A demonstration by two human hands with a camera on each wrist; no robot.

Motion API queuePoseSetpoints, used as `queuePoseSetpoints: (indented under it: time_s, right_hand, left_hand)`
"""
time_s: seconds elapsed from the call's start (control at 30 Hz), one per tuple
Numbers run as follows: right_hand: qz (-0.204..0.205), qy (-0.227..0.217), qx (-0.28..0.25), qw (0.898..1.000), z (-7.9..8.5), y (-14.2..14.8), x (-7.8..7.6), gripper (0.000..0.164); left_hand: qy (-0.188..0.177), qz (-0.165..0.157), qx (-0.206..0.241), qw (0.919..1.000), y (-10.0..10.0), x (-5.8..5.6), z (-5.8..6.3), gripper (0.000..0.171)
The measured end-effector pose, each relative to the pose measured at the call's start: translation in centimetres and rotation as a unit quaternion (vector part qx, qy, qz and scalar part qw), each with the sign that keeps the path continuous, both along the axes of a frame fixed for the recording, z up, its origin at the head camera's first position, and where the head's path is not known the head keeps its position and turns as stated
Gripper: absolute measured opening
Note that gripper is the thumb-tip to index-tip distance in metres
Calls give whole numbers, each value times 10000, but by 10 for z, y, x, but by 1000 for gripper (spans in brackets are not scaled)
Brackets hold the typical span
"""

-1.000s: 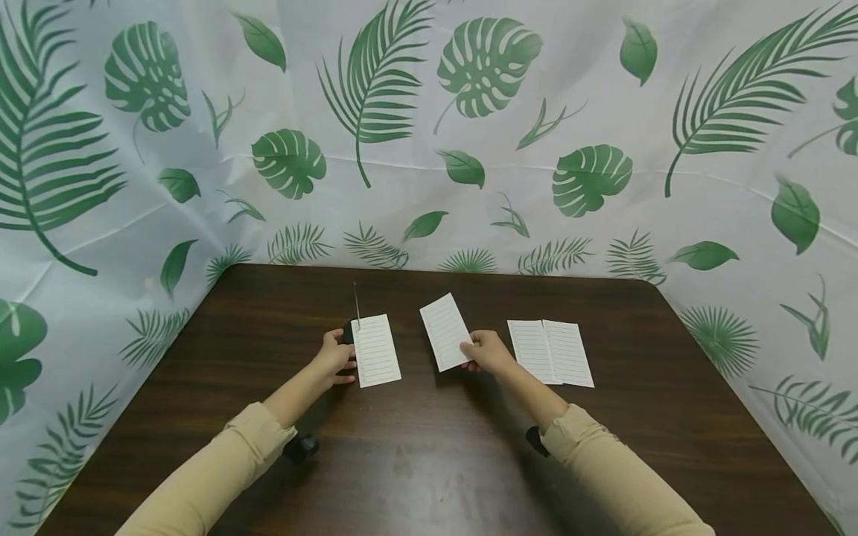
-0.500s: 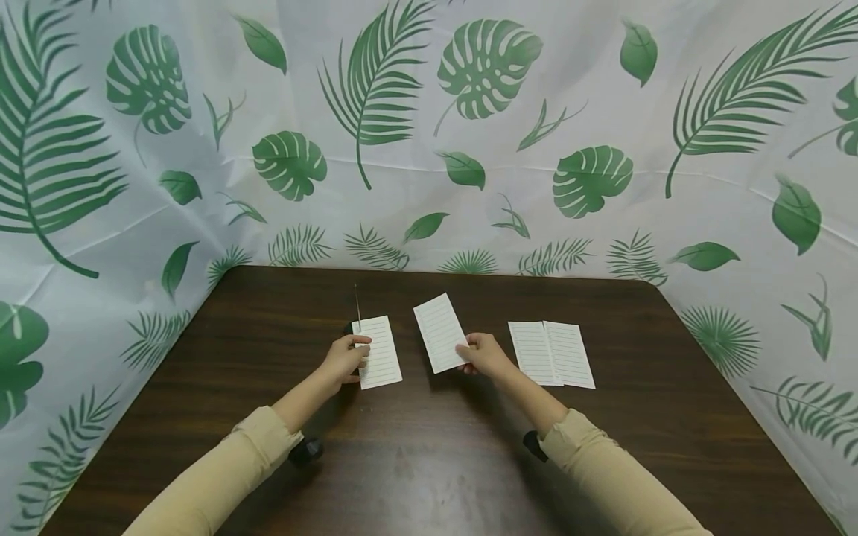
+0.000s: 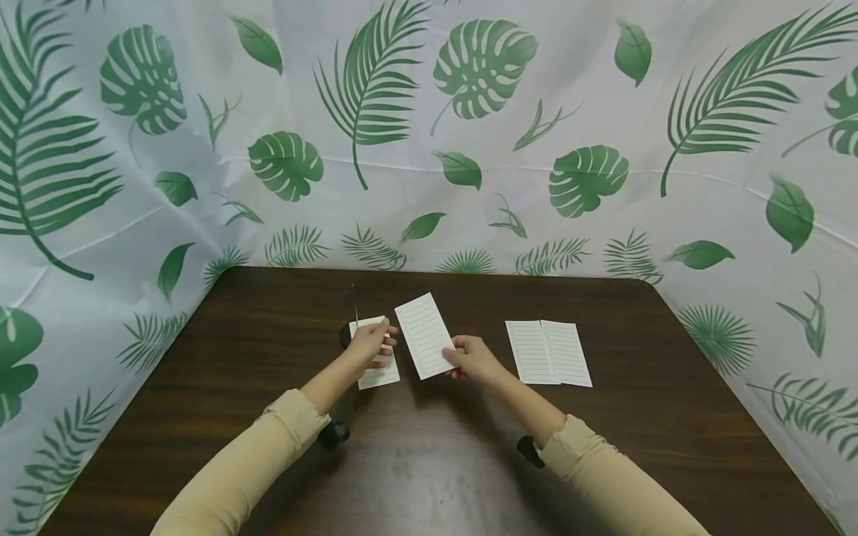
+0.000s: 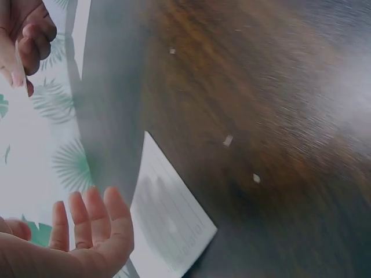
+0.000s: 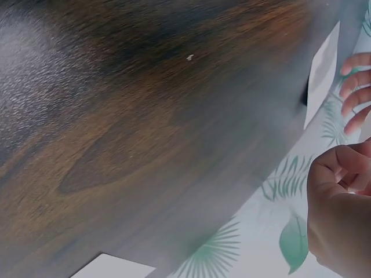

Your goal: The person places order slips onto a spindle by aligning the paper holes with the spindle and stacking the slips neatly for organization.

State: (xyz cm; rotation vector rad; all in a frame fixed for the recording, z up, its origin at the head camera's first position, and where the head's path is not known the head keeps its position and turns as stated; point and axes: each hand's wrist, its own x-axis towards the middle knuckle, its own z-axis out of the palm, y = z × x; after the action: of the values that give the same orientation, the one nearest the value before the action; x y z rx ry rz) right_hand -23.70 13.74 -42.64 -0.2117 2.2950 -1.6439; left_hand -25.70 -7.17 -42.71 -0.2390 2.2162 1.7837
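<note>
We start at the near side, where a beige left sleeve (image 3: 241,461) and a beige right sleeve (image 3: 617,476) reach in over the dark wood-grain counter (image 3: 429,484), with a black device showing at each wrist. A few pale specks (image 4: 228,140) dot the surface, and we catch them in the left wrist view.

Now to the middle! On the right we have the right hand (image 3: 472,357), its grip pinched tight on the near right corner of a lined white card (image 3: 424,333), thumb on top. That card is up off the counter, left of the hand, its far end leaning left. Just left of it we see the left hand (image 3: 372,346), its grip slack, fingers parted and slightly bent, hold of nothing. It hangs in front of a second lined card (image 3: 380,377); whether they touch, we cannot tell. By that card's far left corner sit a black object (image 3: 345,335) and a thin upright rod (image 3: 356,301).

Over on the right, two more lined cards (image 3: 568,356) lie side by side. Farthest off, we meet a white leaf-print cloth (image 3: 496,186) behind the counter.
</note>
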Motion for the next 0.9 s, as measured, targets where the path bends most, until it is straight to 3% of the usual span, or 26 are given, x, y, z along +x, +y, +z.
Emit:
queuePoseSetpoints:
  time_s: [0.07, 0.3, 0.43, 0.63, 0.9]
  right_hand:
    - [27, 23, -48, 10000, 1, -2, 1, 22]
    - [131, 96, -169, 9997, 2, -7, 3, 21]
    - [180, 155, -145, 9996, 3, -9, 3, 19]
    - [144, 461, 298, 9984, 13, -11, 2, 18]
    - [252, 539, 383, 9975, 31, -25, -2, 19]
  left_hand:
    - [57, 36, 128, 9999, 3, 2, 6, 45]
    - [514, 511, 350, 9968, 11, -7, 2, 28]
    - [844, 585, 188, 9945, 9, -9, 6, 25]
    - [1113, 553, -56, 9922, 2, -13, 15, 24]
    - [1747, 571, -438, 9820, -15, -22, 38, 27]
